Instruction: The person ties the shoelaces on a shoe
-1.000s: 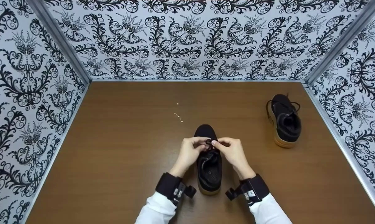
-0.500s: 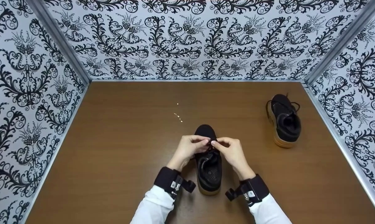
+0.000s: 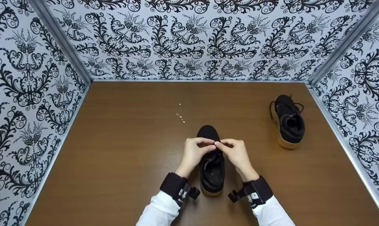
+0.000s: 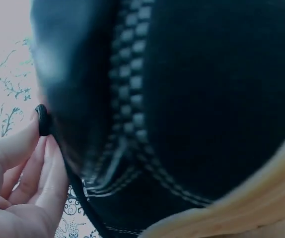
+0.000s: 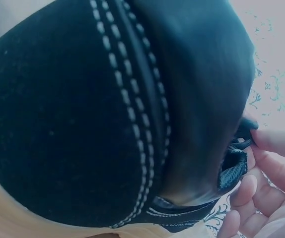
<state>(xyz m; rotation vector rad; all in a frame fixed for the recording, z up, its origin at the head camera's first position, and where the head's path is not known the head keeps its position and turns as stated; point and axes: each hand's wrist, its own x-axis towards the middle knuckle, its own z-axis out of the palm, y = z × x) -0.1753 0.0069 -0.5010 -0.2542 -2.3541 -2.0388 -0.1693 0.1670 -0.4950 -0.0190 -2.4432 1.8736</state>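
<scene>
A black shoe [image 3: 212,174] with a tan sole stands on the brown table, toe pointing away from me. Over its lacing my left hand [image 3: 194,152] pinches the black shoelace [image 4: 42,119] between thumb and fingers, as the left wrist view shows. From the other side my right hand [image 3: 236,153] also pinches the lace, and a dark loop [image 5: 242,139] sits by its fingertips in the right wrist view. The two hands' fingertips meet over the shoe and hide most of the lacing in the head view.
A second black shoe [image 3: 288,124], its laces loose, stands at the right of the brown table [image 3: 129,141]. Small pale specks [image 3: 180,117] lie beyond the first shoe. Patterned walls [image 3: 189,40] enclose the back and both sides.
My left wrist has shifted slightly to the right, and the left thumb has come over against the right fingertips. The right hand and both shoes have stayed in place.
</scene>
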